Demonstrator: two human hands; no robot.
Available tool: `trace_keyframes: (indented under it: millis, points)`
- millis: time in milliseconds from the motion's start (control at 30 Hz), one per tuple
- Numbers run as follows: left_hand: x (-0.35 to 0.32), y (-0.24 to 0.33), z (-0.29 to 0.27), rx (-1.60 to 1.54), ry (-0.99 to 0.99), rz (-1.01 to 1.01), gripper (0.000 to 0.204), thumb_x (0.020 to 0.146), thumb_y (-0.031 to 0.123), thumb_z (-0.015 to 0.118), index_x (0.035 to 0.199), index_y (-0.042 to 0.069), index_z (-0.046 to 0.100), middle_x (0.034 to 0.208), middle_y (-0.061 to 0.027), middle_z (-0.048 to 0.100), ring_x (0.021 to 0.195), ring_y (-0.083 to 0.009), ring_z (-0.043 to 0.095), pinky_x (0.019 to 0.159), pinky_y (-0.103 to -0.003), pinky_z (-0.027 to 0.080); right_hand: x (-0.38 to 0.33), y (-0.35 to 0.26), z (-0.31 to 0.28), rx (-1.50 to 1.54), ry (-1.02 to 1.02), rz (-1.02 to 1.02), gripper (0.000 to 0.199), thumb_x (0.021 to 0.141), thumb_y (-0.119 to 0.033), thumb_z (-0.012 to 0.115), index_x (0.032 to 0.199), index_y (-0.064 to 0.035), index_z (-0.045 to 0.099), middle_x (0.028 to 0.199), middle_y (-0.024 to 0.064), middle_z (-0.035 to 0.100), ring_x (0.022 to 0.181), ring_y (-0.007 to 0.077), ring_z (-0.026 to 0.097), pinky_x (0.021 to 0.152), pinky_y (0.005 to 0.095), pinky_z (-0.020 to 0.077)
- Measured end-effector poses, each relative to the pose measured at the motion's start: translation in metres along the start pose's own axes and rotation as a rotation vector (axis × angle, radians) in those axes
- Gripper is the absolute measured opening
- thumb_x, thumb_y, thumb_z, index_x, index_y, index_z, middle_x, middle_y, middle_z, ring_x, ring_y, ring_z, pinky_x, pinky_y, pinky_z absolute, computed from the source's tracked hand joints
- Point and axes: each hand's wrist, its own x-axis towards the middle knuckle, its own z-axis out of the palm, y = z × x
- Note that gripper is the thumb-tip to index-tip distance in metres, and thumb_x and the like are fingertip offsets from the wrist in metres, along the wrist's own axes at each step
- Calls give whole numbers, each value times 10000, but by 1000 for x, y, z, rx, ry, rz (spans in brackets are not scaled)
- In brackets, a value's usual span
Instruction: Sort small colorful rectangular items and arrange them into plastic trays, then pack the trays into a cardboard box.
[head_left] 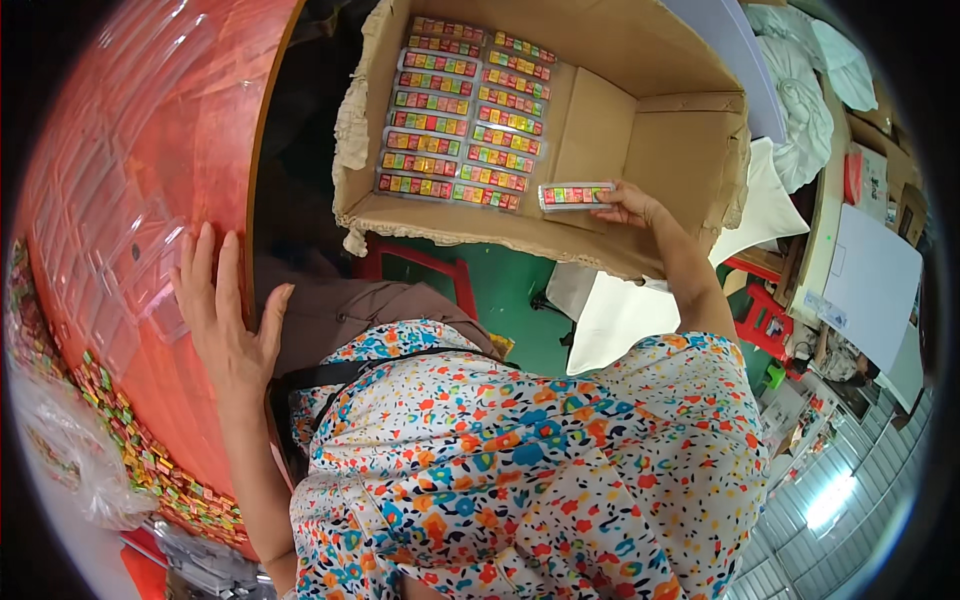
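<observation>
My right hand (630, 204) grips the right end of a clear plastic tray (573, 196) holding a row of small red, yellow and green pieces. It holds the tray inside a brown cardboard box (690, 150), over the bare part of the bottom. Two columns of similar filled trays (428, 125) lie along the box's left side. My left hand (232, 310) rests on the red tabletop (200, 400) with its fingers spread and nothing in them. Beside its fingertips lie several clear plastic trays (140, 255), seemingly without pieces.
Loose colourful pieces (150, 460) are heaped along the table's near left edge, next to a clear plastic bag (85, 465). A red stool (430, 265) stands under the box's front edge. White cloth (620, 315) hangs right of it. At far right is a cluttered shelf (850, 180).
</observation>
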Motion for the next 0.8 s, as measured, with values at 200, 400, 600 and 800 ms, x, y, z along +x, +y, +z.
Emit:
trace_keyframes:
  millis: [200, 400, 600, 800]
  points:
    - [-1, 2, 0, 21, 2, -8, 687, 817, 222, 760, 1426, 123, 457, 1491, -116, 415, 1409, -325, 337, 1158, -531, 224, 12, 25, 14, -96, 110, 78, 452, 885, -205, 720, 1271, -156, 490, 1172, 26, 630, 1050, 156, 639, 772, 260, 591]
    - [0, 1, -1, 46, 6, -28, 687, 811, 206, 763, 1423, 123, 461, 1487, -123, 418, 1399, -328, 350, 1156, -527, 234, 34, 48, 26, -253, 197, 31, 412, 875, -206, 724, 1232, -163, 524, 1103, -19, 596, 979, 109, 587, 778, 272, 553]
    - [1, 2, 4, 19, 47, -26, 689, 797, 212, 768, 1412, 112, 474, 1496, -136, 404, 1408, -331, 341, 1158, -524, 231, 68, 46, 16, -517, 99, -109, 414, 801, -162, 756, 1176, -114, 588, 1024, 12, 608, 928, 161, 572, 726, 334, 495]
    - [2, 2, 12, -29, 101, -36, 727, 770, 271, 774, 1412, 111, 470, 1510, -132, 385, 1420, -339, 320, 1158, -515, 231, 78, 37, -4, -752, 29, -238, 381, 812, -109, 741, 1168, -78, 608, 893, 4, 578, 743, 128, 543, 629, 292, 453]
